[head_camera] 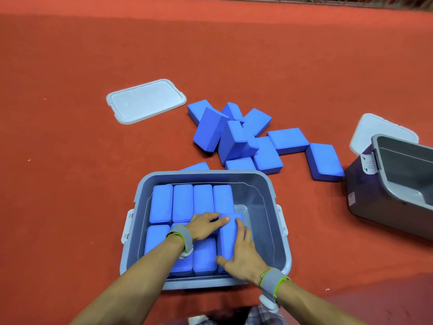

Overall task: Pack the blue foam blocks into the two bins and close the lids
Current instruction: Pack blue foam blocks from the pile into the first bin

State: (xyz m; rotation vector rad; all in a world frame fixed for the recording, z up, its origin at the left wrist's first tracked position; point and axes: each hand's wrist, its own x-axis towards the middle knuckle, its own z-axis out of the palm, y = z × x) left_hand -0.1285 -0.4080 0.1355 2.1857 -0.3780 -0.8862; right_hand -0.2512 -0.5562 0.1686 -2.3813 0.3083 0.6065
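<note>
We see the dark grey plastic bin (398, 184) cut by the right edge, its white lid (375, 130) partly hidden behind.
</note>
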